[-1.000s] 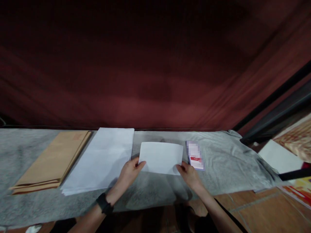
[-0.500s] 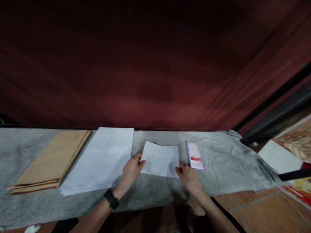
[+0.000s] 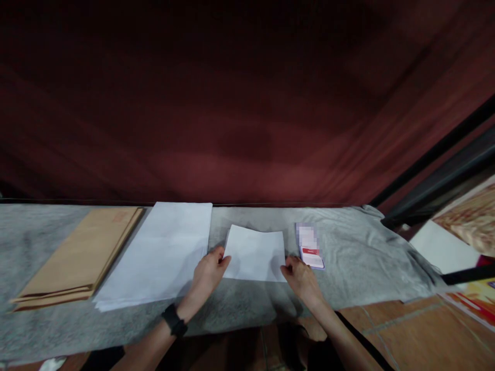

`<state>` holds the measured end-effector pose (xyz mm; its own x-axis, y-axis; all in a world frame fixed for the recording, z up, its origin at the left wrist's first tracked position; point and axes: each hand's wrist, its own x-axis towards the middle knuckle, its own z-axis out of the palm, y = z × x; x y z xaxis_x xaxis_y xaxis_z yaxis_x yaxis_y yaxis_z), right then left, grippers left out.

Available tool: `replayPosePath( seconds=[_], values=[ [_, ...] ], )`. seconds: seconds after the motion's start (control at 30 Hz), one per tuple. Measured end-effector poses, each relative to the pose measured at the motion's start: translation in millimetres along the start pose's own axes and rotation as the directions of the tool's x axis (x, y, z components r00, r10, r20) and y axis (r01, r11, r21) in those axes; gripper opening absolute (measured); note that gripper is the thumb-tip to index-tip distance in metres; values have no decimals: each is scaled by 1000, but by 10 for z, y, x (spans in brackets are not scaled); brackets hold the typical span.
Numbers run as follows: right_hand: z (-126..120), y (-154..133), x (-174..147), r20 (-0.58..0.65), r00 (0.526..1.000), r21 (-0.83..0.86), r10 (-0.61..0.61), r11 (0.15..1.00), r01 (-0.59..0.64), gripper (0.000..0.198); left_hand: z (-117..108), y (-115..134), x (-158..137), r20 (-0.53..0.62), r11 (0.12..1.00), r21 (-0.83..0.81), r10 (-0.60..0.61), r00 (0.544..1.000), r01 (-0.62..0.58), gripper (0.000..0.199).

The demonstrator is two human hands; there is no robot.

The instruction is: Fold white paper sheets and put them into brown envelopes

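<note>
A small white sheet of paper (image 3: 255, 255) lies between my two hands, bowed slightly along its far edge. My left hand (image 3: 211, 265) pinches its left edge between thumb and fingers, and a black watch sits on that wrist. At the sheet's right edge, my right hand (image 3: 300, 275) has its fingers curled and pressed together on the paper's side. Left of my left hand rests a stack of larger white paper (image 3: 162, 247). Beyond my right hand is a small purple-edged booklet or card (image 3: 312, 257) with a red band; part of it is pixelated.
Several brown envelopes (image 3: 79, 255) lie at the far left on the grey cloth (image 3: 356, 257). A dark red curtain (image 3: 247, 129) hangs behind. Black bars (image 3: 436, 154) and a colourful printed packet (image 3: 479, 296) stand at right, above the tiled floor (image 3: 421, 330).
Almost nothing differs. Both hands stay at the small sheet's edges, and the view has shifted very slightly.
</note>
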<state>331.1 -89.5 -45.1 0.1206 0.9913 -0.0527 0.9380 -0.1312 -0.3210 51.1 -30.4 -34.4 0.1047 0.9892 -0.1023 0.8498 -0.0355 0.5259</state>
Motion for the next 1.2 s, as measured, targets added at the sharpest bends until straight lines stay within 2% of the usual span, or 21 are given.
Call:
replayPosePath(
  seconds=[0.1,0.2,0.3,0.43,0.53,0.63,0.7,0.77,0.87,0.93,1.03,1.1,1.2],
  values=[
    [57,4,-35,-63,998,6,5,1000,-5,7,-10,36,-2,2,1000,25,-17,1000,17,19],
    [116,-13,-69,-191,981,2,-13,1000,14,28,-30,71,-1,19,997,61,-48,999,47,17],
    [168,-98,-84,-264,957,28,-120,991,132,41,-40,88,-4,36,996,69,-58,998,56,16],
    [279,-318,-95,-267,914,69,-304,940,333,47,-13,90,-11,48,998,55,-44,998,41,15],
    [407,-484,-102,-252,890,36,-379,916,400,52,23,86,-7,61,999,31,-19,998,17,17],
    [526,-596,-101,-215,891,-31,-399,915,402,54,43,72,-6,59,1000,20,-14,998,13,13],
    [578,-637,-99,-209,903,-73,-374,927,367,53,44,56,-21,53,1000,24,-21,998,20,3],
    [605,-658,-100,-212,913,-105,-347,937,332,53,52,49,-50,13,999,51,-10,1000,10,15],
    [620,-668,-107,-211,917,-129,-337,940,316,52,123,89,-97,-163,983,148,136,977,-112,36],
    [629,-670,-107,-213,917,-138,-336,940,312,52,236,150,-112,-249,939,209,321,914,-273,43],
    [653,-677,-89,-204,918,-156,-342,936,314,53,475,231,-101,-211,837,253,537,817,-485,51],
    [671,-683,-64,-189,919,-169,-346,933,317,55,621,240,-82,-172,816,281,561,810,-505,53],
    [690,-685,-23,-191,922,-174,-337,936,306,56,730,192,-56,-133,810,321,552,823,-491,58]
  ],
)
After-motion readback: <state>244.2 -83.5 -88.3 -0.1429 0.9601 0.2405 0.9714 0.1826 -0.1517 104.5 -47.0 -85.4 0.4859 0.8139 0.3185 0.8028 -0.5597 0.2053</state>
